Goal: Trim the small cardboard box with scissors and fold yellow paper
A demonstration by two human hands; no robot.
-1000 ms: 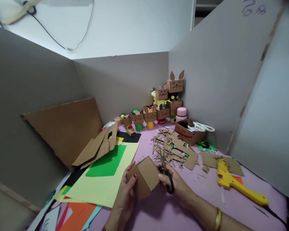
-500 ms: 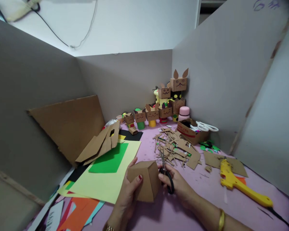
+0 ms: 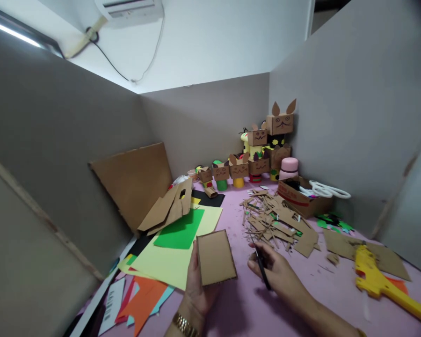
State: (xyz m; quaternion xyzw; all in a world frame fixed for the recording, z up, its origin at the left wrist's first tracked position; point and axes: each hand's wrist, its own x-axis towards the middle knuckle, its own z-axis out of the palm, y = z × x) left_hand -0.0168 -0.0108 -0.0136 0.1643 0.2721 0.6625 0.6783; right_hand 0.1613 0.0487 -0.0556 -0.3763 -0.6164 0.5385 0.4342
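**Here: cardboard piece (image 3: 215,256) in your left hand (image 3: 198,295), scissors (image 3: 260,264) in your right hand (image 3: 279,274)**

Your left hand is clamped on the brown cardboard piece. The thumb lies along its left edge and the fingers are hidden behind it. You hold it up above the pink tabletop (image 3: 245,311), its flat rectangular face turned toward you and tilted slightly. Its upper left corner overlaps your view of the pale yellow sheet (image 3: 168,262). A gold watch (image 3: 185,324) sits on that wrist.

Your right hand is just to the right of the piece, apart from it, and closed around the black handles of the scissors. The blades look closed and point up and away from you, toward the pile of cardboard scraps (image 3: 279,220). The tips are near the edge of the pile.

A green sheet (image 3: 180,229) lies on the yellow one, and folded cardboard offcuts (image 3: 168,208) rest at its far end. Orange paper (image 3: 143,299) and other coloured sheets stick out from under the yellow sheet at the table's left edge. A large cardboard panel (image 3: 133,180) leans against the left partition.

To your right lies a yellow glue gun (image 3: 382,285), partly on flat cardboard. Beyond the scraps is a small open carton (image 3: 303,201) with white scissors (image 3: 328,189) resting across it and a pink bottle (image 3: 288,167) just behind it. Cardboard animal figures (image 3: 259,161) stand in the far corner, some of them stacked.
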